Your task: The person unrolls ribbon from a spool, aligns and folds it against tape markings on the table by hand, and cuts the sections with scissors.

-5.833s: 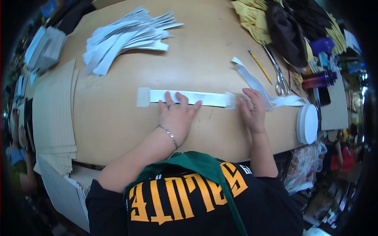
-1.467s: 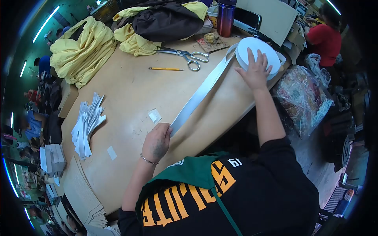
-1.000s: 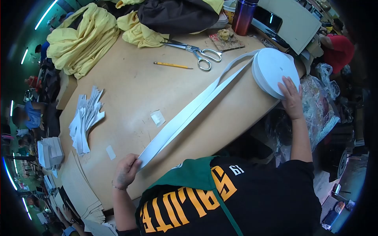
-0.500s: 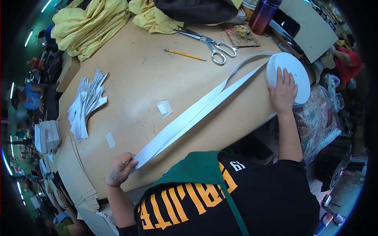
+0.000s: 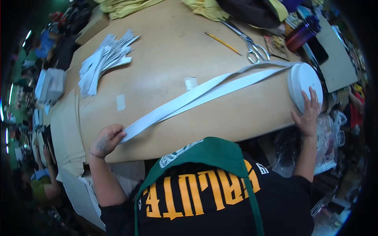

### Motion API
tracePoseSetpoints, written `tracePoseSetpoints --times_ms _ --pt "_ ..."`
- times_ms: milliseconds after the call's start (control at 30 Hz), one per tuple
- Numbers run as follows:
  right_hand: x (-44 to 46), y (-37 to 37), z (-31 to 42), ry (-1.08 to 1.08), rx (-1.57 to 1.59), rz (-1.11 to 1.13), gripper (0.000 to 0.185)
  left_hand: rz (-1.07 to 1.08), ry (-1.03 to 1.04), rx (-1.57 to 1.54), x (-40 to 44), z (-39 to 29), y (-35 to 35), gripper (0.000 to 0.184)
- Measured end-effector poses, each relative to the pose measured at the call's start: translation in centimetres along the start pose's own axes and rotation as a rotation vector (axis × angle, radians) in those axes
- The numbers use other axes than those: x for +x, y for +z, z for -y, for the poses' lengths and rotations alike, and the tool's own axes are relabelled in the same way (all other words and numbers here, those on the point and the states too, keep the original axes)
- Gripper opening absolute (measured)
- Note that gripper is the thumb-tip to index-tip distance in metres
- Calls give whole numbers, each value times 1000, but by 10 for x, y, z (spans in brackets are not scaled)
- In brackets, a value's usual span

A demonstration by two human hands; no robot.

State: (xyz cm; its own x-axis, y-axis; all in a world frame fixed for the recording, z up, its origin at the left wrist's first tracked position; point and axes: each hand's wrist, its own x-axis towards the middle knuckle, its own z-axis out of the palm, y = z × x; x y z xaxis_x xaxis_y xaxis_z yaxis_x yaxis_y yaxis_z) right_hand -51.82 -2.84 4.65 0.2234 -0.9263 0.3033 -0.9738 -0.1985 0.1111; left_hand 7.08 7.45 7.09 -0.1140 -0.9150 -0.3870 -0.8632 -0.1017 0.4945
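Head view: left hand (image 5: 106, 141) pinches white band (image 5: 173, 105) between thumb and fingers at table's (image 5: 220, 124) near edge, left side, probably so it lies stretched out from the roll (image 5: 311, 80). Roll's at right edge; right hand (image 5: 308, 114) fingers spread wide over its face, likely steadying it, firmness unclear. Scissors (image 5: 246, 38), pencil (image 5: 223, 43) toward far right corner, seemingly clear of band.
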Motion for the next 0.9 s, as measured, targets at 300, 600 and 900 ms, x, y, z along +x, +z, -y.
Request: tracePoseSetpoints --times_ms 300,600,900 --pt "104 -25 331 -895 1114 191 35 -120 287 344 -21 -56 -36 10" --pt "102 -12 365 -337 1574 853 21 -412 259 -1040 11 -8 -12 24" --pt "94 -14 371 -62 1621 760 19 -421 138 -1513 44 -6 10 23"
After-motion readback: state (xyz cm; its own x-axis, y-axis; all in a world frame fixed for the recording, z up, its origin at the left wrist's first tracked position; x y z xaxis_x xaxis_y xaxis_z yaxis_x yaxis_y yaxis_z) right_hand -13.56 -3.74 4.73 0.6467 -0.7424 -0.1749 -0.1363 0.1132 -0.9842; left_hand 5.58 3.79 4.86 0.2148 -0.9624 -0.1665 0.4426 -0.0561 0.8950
